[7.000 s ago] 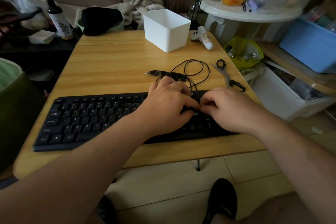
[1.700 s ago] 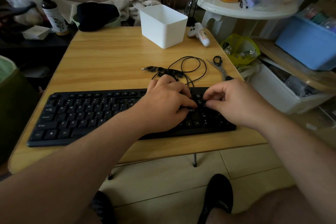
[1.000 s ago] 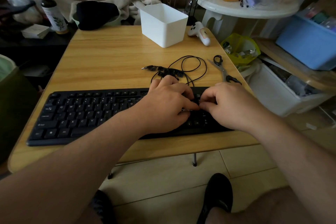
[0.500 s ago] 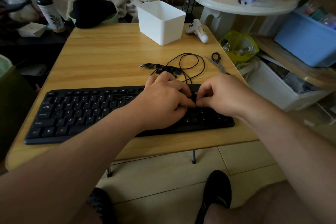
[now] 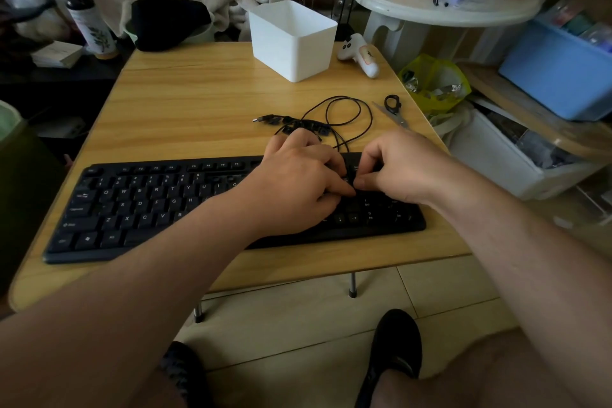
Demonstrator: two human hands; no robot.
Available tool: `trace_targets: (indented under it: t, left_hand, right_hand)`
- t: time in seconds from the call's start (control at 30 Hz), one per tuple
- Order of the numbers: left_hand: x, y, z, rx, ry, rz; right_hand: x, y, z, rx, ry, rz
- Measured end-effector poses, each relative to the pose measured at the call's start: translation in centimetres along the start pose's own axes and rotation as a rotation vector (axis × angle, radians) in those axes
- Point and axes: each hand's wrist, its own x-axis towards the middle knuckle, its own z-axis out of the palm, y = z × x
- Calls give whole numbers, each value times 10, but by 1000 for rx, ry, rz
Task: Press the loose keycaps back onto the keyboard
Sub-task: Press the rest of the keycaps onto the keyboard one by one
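A black keyboard (image 5: 149, 202) lies along the front of the wooden table (image 5: 198, 103). Both hands work over its right part, near the arrow keys. My left hand (image 5: 298, 182) has its fingers curled down, and its thumb and forefinger meet my right hand at a small black keycap (image 5: 351, 175). My right hand (image 5: 404, 169) pinches that keycap between thumb and forefinger just above the key rows. Several loose black keycaps (image 5: 298, 124) lie in a row behind the keyboard, partly hidden by my left fingers.
The keyboard's black cable (image 5: 347, 109) loops behind the hands. Scissors (image 5: 394, 109) lie at the table's right edge. A white bin (image 5: 293, 40) and a white controller (image 5: 359, 55) stand at the back. Crates and a side table crowd the right.
Both hands stay over the keyboard's right part. My right hand has shifted slightly left and back, closing its fingertips against my left hand's on the keycap.
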Motion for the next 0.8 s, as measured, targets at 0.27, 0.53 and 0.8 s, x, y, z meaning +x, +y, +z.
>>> trace_targets:
  t: [0.27,0.53,0.8]
  left_hand:
    - [0,1,-2,16,2,5]
    - [0,3,-3,53,15,-5]
    - [1,5,-6,20,-34,-7]
  right_hand:
    - [-11,6,4,-17,107,-55]
    - [-18,19,14,-73,175,-169]
    - [-7,18,13,139,86,-16]
